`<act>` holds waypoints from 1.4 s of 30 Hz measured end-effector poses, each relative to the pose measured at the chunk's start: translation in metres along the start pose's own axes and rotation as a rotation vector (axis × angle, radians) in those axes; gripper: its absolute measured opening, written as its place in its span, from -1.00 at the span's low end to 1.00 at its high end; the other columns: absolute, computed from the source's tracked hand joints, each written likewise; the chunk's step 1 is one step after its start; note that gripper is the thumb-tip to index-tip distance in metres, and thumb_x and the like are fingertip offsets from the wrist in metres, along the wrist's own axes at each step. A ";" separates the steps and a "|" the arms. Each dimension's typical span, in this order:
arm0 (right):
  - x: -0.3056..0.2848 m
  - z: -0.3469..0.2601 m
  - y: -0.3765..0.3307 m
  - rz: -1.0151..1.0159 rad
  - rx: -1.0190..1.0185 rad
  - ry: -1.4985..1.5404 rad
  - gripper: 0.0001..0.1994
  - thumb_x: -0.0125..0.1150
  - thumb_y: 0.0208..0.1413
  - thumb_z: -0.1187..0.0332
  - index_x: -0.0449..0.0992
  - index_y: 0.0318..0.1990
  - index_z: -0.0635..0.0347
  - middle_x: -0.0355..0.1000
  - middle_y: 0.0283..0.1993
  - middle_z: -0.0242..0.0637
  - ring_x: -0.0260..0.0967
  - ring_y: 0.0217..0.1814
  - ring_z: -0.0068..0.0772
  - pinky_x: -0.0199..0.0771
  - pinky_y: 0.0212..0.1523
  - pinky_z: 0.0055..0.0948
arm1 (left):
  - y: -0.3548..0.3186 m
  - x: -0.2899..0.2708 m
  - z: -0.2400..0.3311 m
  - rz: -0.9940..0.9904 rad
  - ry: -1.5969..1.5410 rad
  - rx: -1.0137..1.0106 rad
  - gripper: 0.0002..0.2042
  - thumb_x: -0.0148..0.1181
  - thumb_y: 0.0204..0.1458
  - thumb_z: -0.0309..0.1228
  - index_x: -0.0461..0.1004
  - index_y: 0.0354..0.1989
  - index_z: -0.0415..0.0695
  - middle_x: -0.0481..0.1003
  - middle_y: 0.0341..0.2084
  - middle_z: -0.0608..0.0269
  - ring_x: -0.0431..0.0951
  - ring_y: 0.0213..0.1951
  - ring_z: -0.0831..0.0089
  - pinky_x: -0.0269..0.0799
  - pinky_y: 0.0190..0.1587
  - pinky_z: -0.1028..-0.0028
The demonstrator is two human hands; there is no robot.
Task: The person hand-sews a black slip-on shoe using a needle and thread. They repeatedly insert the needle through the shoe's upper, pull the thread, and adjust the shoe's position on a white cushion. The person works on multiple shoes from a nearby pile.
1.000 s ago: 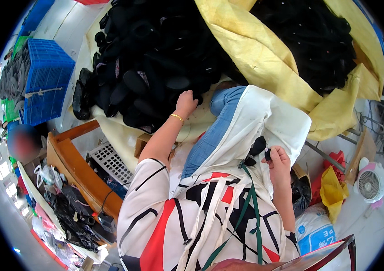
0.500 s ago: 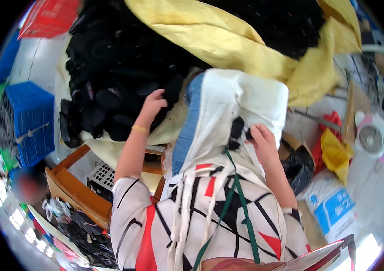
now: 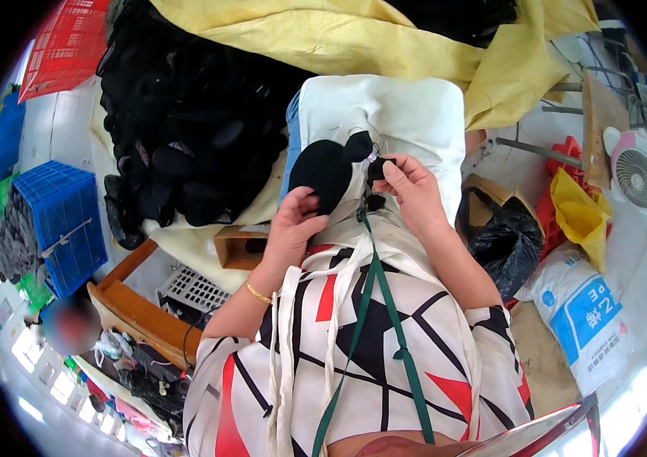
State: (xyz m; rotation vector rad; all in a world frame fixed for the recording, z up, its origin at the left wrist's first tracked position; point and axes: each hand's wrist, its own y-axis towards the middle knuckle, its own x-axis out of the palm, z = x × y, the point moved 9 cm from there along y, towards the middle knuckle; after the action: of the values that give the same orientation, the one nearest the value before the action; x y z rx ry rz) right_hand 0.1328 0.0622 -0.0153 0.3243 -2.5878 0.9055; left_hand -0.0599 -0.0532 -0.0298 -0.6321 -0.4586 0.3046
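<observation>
A flat black oval fabric piece (image 3: 320, 171) lies over the white cloth (image 3: 415, 99) on my lap. My left hand (image 3: 293, 227) is at its lower edge, with fingers curled and thumb beside them, gripping it. With thumb and fingertips pinched together, my right hand (image 3: 413, 192) holds a small black bow (image 3: 358, 146) that has a shiny light centre. The bow sits against the oval piece's upper right side; whether the two are joined I cannot tell. Below the bow, a green strap (image 3: 370, 263) runs down my front.
A large heap of black pieces (image 3: 194, 145) lies at the far left beside yellow sheeting (image 3: 323, 38). Blue crate (image 3: 65, 228) and wooden frame (image 3: 137, 305) stand left. On the right are a carton with a black bag (image 3: 502, 236), a white sack (image 3: 578, 312) and a fan (image 3: 637, 177).
My left hand has come back from the heap to my lap with the black oval piece. My right hand has moved up and slightly left, with the bow now showing in its fingertips.
</observation>
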 end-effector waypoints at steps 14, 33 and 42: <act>0.054 -0.012 -0.023 -0.324 -0.342 -0.915 -0.80 0.24 0.18 0.31 0.56 -0.12 0.22 0.52 -0.25 -0.12 0.47 -0.26 -0.10 0.47 -0.22 -0.28 | 0.009 0.036 -0.007 0.187 -0.388 -0.174 -0.69 0.17 0.24 -0.41 0.43 0.13 -0.20 0.54 0.01 0.21 0.52 0.05 0.41 0.37 0.19 0.35; 0.053 -0.011 -0.001 -0.247 -0.110 -0.863 -0.84 0.15 0.25 0.39 0.53 -0.09 0.22 0.39 -0.52 -0.41 0.27 -0.53 -0.67 0.31 -0.47 -0.57 | 0.013 0.030 -0.003 0.294 -0.417 -0.208 -0.75 0.34 0.10 -0.43 0.47 -0.08 -0.13 0.56 -0.19 0.35 0.53 -0.14 0.55 0.42 0.03 0.47; 0.057 -0.010 0.003 -0.261 -0.154 -0.911 -0.85 0.13 0.19 0.43 0.53 -0.14 0.25 0.38 -0.52 -0.35 0.21 -0.52 -0.62 0.29 -0.46 -0.52 | 0.013 0.030 -0.004 0.278 -0.435 -0.211 -0.75 0.36 0.09 -0.43 0.46 -0.10 -0.11 0.53 -0.25 0.38 0.50 -0.17 0.58 0.40 0.02 0.49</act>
State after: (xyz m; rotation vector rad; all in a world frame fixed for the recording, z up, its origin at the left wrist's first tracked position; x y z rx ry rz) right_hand 0.0827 0.0656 0.0140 1.2346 -3.2532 0.5133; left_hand -0.0339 -0.0331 -0.0313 -0.8411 -0.8298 0.6704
